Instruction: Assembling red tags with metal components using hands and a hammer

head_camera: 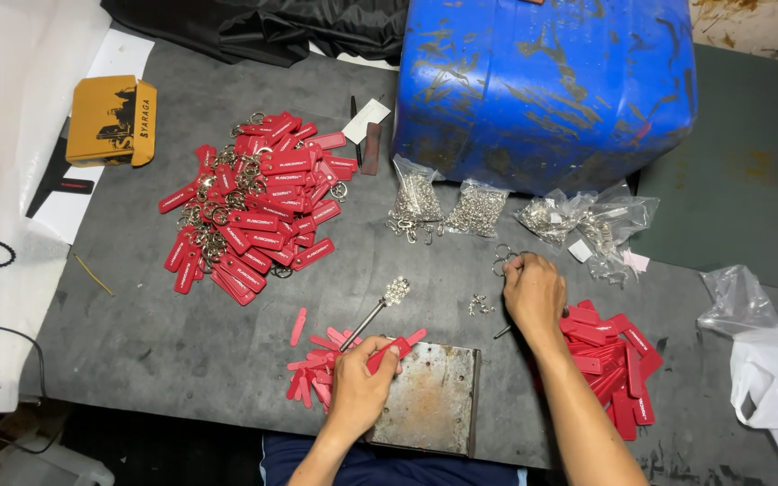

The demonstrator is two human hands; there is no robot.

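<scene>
Both forearms are bare to the elbow, with no sleeves, gloves, watch or rings showing. The left hand (359, 389) and right hand (533, 292) are bare. Dark blue clothing (317, 461) covers the lap.

even overhead light, soft shadows, sharp focus, mild glare on white edges

L hand (359, 385) grips red tag (389, 352); R hand (533, 292) pinches rings (502, 259).

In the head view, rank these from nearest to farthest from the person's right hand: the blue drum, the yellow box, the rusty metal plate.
From the right hand:
1. Rusty metal plate, just below-left, at the near table edge.
2. Blue drum, above, at the table's back.
3. Yellow box, far upper left.
</scene>
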